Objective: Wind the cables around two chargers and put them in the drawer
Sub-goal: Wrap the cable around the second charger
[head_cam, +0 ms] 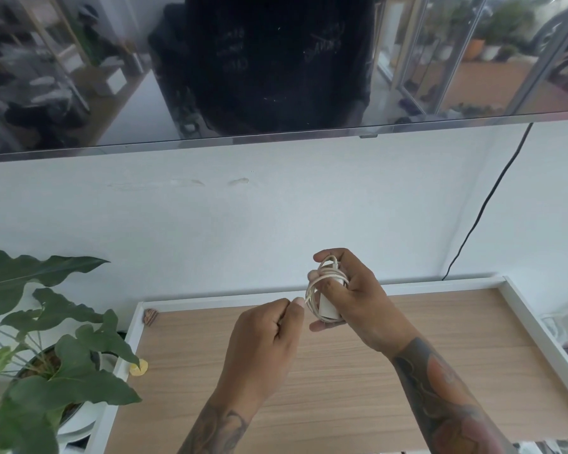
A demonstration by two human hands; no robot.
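Fingers (328, 285) of the right hand (351, 290) curl round a small white plastic charger (328, 304), keeping it steady for winding. At its nine o'clock, the left hand (263, 332) pinches the thin white cable (312, 290), likely to pull the next loop snug. Both hover above the pale wooden surface (341, 381). No second charger or drawer shows.

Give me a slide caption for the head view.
Right hand holds a charger while left hand winds its cable.
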